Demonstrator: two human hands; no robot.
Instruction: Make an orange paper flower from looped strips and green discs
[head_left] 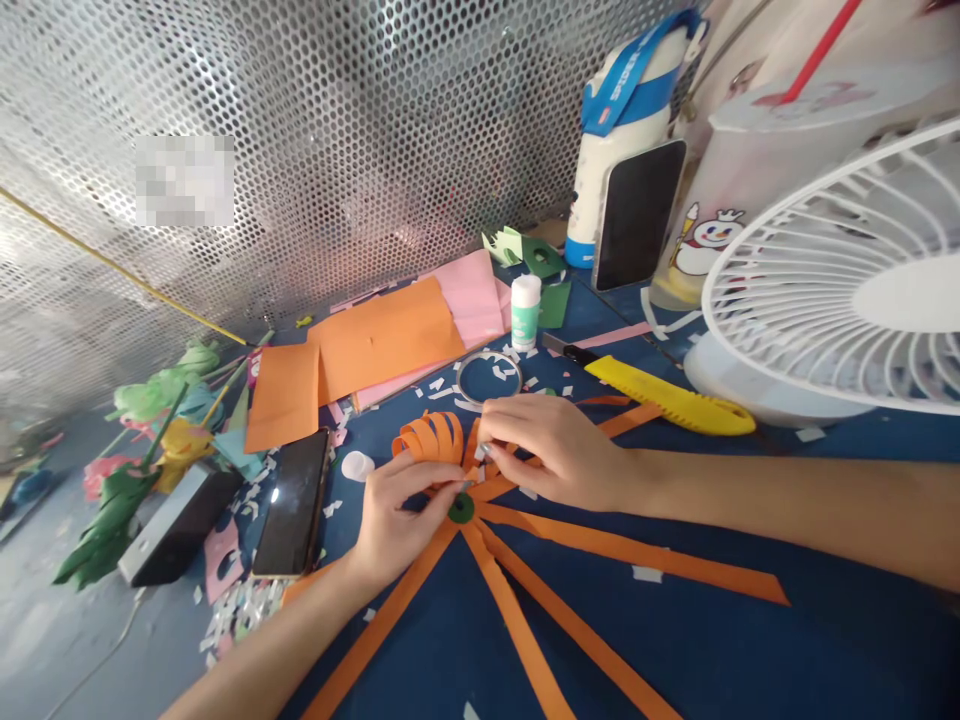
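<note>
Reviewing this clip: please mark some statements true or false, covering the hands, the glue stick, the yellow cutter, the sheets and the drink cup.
1. The left hand is beside the small green disc, where orange strips meet. True.
2. The yellow cutter is in the right hand. False: it lies on the blue surface, beyond that hand.
3. The glue stick stands upright. True.
4. The pink sheet lies over the large orange sheet. False: the orange one overlaps the pink.
5. The straw in the drink cup is green. False: it is red.
</note>
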